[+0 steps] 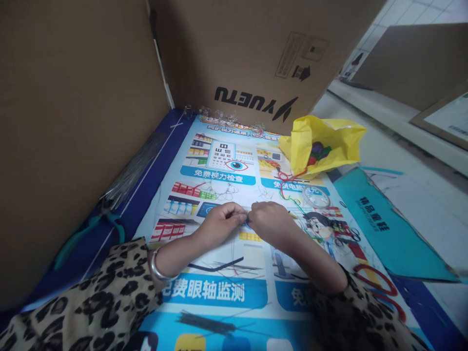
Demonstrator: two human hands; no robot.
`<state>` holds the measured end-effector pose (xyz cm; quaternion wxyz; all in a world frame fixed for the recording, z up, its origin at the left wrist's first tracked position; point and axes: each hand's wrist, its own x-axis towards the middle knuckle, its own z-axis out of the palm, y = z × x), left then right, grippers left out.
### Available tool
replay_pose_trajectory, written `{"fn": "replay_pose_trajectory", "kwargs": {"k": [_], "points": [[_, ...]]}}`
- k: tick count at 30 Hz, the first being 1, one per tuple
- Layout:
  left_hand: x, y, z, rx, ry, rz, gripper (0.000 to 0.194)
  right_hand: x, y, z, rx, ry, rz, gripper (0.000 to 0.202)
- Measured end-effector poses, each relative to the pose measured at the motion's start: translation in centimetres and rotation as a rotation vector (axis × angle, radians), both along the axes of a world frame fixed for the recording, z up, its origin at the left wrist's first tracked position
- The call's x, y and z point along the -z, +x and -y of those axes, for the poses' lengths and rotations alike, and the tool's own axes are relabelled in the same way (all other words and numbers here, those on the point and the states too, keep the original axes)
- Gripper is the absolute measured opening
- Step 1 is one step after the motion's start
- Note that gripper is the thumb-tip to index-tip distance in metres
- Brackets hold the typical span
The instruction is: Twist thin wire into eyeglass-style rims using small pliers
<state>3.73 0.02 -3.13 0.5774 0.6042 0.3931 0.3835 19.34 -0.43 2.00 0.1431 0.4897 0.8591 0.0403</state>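
Over the middle of the printed poster, my left hand (pixel 224 223) and my right hand (pixel 271 224) almost meet at the fingertips. Both are closed in a pinch. Between them is a thin wire (pixel 233 246), barely visible, with a fine strand trailing below; its ends are hidden by the fingers. Just beyond the hands, a few twisted wire pieces (pixel 228 191) lie on the poster (pixel 261 253). Closer to me rests a bundle of short dark wires (pixel 206 322), with more loose strands spread above it.
Teal-handled pliers (pixel 117 226) lie at left beside long straight wires (pixel 133 168). A yellow bag (pixel 329 141) with coloured thread stands at right, near a tape roll (pixel 316 196). Red-handled scissors (pixel 380 282) lie right. Cardboard walls (pixel 237 53) rise behind and left.
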Motion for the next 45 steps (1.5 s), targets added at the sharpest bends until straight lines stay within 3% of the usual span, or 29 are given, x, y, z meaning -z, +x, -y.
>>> {"fn": "replay_pose_trajectory", "kwargs": {"k": [11, 30, 45], "points": [[-0.13, 0.07, 0.04, -0.011, 0.013, -0.006, 0.012, 0.07, -0.31, -0.58, 0.089, -0.065, 0.001, 0.027], [-0.4, 0.09, 0.2, -0.029, 0.011, -0.023, 0.013, -0.37, -0.1, 0.1, -0.007, 0.01, 0.034, 0.027], [-0.39, 0.16, 0.08, -0.037, -0.023, -0.038, 0.013, -0.73, -0.02, -0.51, 0.074, -0.072, -0.018, 0.023]]}}
